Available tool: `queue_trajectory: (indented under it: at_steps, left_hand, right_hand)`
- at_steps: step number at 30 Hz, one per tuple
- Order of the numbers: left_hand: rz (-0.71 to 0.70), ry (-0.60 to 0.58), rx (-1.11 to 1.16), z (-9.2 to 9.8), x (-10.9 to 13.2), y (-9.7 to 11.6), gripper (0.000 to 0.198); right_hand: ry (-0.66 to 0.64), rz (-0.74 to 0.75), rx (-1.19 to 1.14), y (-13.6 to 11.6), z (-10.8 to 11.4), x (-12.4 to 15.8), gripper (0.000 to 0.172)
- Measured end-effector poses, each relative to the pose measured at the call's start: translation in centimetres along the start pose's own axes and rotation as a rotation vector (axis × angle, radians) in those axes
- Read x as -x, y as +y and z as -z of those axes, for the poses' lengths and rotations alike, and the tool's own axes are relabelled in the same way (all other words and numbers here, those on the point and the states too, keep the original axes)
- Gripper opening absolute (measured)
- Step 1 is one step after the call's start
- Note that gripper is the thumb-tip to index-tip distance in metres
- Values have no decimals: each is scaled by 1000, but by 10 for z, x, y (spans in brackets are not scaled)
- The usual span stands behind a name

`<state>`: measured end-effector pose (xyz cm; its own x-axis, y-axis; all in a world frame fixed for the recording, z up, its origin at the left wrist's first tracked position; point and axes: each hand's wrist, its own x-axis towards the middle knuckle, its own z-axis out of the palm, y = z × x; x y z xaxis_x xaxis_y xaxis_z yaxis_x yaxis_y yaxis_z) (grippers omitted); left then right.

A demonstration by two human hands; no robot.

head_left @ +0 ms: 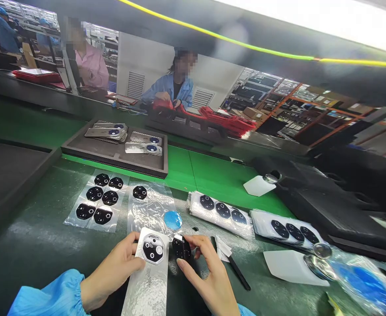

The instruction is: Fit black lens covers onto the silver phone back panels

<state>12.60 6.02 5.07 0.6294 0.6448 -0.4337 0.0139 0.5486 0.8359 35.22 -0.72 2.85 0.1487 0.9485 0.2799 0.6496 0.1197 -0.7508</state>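
Observation:
My left hand (112,274) is closed on the edge of a silver phone back cover (149,285), thumb on its face. A black octagonal camera plate with round holes (153,249) shows at the cover's upper end. Just to the right, my right hand (207,272) pinches a loose black camera lens sticker (181,248) between thumb and fingers, apart from the cover. Beyond the cover lies a clear film sheet (151,202) with one black sticker and a round blue piece (173,220). Another film sheet (92,223) at the left carries several black stickers.
A dark tray (113,159) at the back holds several silver covers. Stacks of sticker sheets (221,213) (286,228), white bottles with metal tops (291,266) (259,185) and black tweezers (239,272) lie to the right. Two people sit across the bench.

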Motion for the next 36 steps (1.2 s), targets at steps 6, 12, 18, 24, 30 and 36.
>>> queue_trajectory:
  at_steps: [6, 12, 18, 24, 30, 36]
  left_hand:
    - [-21, -9, 11, 0, -1, -1, 43]
    - [-58, -22, 6, 1, -3, -7, 42]
    - [-111, -42, 11, 2, -4, -13, 41]
    - [-101, -51, -8, 1, -2, -12, 43]
    - [-122, -74, 12, 2, -2, -16, 39]
    - [-115, -72, 2, -1, 0, -13, 39]
  right_hand:
    - [10, 11, 2, 1, 0, 1, 31]
    - [15, 97, 45, -10, -6, -3, 34]
    - [-26, 165, 96, -23, -14, -12, 36]
    - [-70, 216, 95, -30, -25, -7, 41]
    - [-72, 278, 135, -31, -33, -2, 47]
    - [-72, 291, 164, -28, -35, -3, 49]
